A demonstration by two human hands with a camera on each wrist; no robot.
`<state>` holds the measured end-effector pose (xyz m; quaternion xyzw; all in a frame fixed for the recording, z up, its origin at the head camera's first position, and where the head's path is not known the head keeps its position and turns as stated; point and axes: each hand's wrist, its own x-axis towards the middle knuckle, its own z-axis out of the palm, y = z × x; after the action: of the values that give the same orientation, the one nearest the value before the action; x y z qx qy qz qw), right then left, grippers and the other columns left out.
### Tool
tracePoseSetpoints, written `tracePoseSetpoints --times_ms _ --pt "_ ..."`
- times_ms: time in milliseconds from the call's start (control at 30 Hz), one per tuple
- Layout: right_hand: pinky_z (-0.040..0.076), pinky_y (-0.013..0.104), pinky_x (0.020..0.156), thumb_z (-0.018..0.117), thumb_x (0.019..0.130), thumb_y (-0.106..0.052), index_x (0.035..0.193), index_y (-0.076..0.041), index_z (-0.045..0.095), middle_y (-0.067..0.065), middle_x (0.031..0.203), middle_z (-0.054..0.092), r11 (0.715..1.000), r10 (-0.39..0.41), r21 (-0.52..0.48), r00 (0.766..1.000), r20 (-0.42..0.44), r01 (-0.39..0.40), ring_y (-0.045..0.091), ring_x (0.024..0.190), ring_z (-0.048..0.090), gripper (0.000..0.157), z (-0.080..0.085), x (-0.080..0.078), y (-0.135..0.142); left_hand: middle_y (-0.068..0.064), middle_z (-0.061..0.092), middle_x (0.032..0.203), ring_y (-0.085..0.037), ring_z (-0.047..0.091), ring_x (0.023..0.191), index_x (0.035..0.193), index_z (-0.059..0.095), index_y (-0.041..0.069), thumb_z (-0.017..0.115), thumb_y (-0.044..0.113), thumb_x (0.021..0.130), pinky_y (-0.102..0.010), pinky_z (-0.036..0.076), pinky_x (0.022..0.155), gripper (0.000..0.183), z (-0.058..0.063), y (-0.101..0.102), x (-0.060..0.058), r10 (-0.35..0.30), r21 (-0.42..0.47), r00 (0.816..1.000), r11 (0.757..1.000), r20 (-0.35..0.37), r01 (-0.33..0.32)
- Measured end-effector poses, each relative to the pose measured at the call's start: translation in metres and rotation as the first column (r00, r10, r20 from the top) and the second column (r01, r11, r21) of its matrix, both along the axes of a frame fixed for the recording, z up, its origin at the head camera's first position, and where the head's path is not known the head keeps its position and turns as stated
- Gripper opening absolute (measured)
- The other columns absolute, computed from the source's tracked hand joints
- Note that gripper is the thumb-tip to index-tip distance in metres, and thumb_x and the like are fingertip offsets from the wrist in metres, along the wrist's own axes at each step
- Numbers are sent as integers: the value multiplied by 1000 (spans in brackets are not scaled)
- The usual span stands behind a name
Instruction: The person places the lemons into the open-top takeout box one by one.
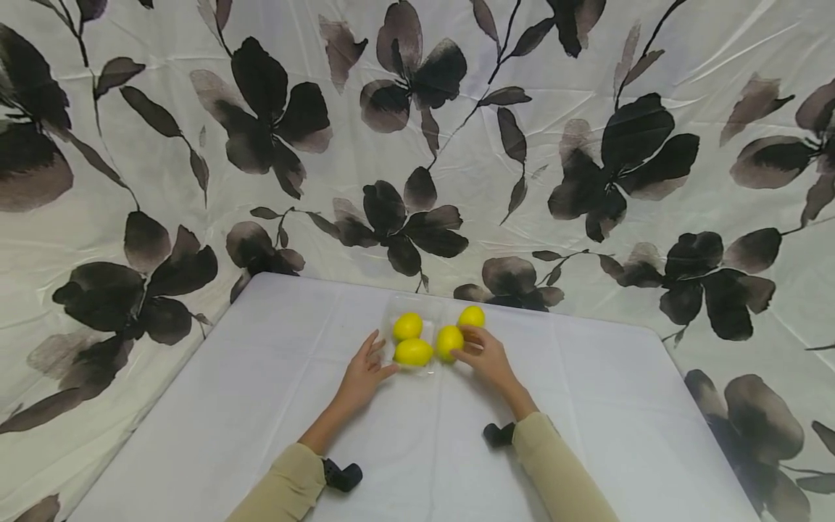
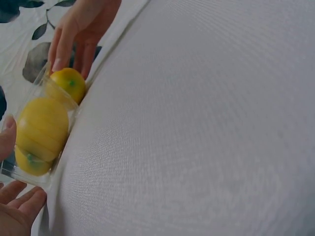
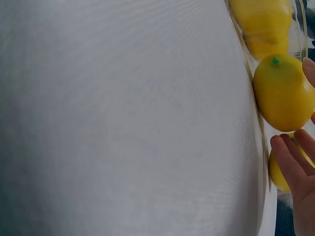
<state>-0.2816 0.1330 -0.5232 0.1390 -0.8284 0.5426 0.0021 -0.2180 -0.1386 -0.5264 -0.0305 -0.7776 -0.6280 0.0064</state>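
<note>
A clear plastic tray (image 1: 427, 372) holds two yellow lemons, one lemon (image 1: 407, 326) behind the other lemon (image 1: 414, 353). My left hand (image 1: 361, 375) is at the tray's left side, thumb and fingers spread about its near corner. Just right of the tray, my right hand (image 1: 488, 358) holds a third lemon (image 1: 449, 344) between thumb and fingers. That lemon (image 3: 283, 93) shows its green tip toward the tray in the right wrist view. Another lemon (image 1: 472, 317) lies behind the right hand's fingers, partly hidden by them in the right wrist view.
A white cloth covers the table (image 1: 293, 326), whose far edge runs close behind the tray and lemons. Beyond it hangs a floral curtain (image 1: 509, 188). Black devices, one of them a wrist camera (image 1: 343, 475), sit at both sleeves.
</note>
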Motion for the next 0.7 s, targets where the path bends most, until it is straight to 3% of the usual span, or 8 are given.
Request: tracePoseSetpoints --times_ms 233,333,567,700 --pt "50 37 93 79 74 -29 130 -15 54 7 128 57 997 10 74 999 38 -13 24 112 58 62 3 -2 -2 -25 31 146 -45 31 131 148 16 2 68 11 86 -53 32 105 82 28 4 12 -39 27 999 999 12 38" --pt "49 39 93 80 75 -26 130 -13 53 9 130 55 995 34 89 999 23 -35 27 111 58 63 5 -3 -4 -27 30 145 -47 31 130 148 15 -1 67 9 86 -54 33 104 81 31 6 14 -38 14 999 999 0 38" --pt "51 37 91 80 74 -27 129 -13 55 9 128 56 988 15 156 1000 -9 -13 26 108 60 62 5 -6 -5 -20 35 146 -42 35 130 149 19 8 71 19 83 -51 35 104 85 3 3 2 -4 5 1000 1000 -6 4" --pt "52 36 90 81 73 -25 128 -12 56 11 125 58 990 -5 137 1000 -28 8 27 106 61 62 6 -9 -1 -18 36 145 -40 37 130 149 20 10 72 23 82 -50 36 103 86 -2 1 -1 11 -6 1000 1000 -13 -11"
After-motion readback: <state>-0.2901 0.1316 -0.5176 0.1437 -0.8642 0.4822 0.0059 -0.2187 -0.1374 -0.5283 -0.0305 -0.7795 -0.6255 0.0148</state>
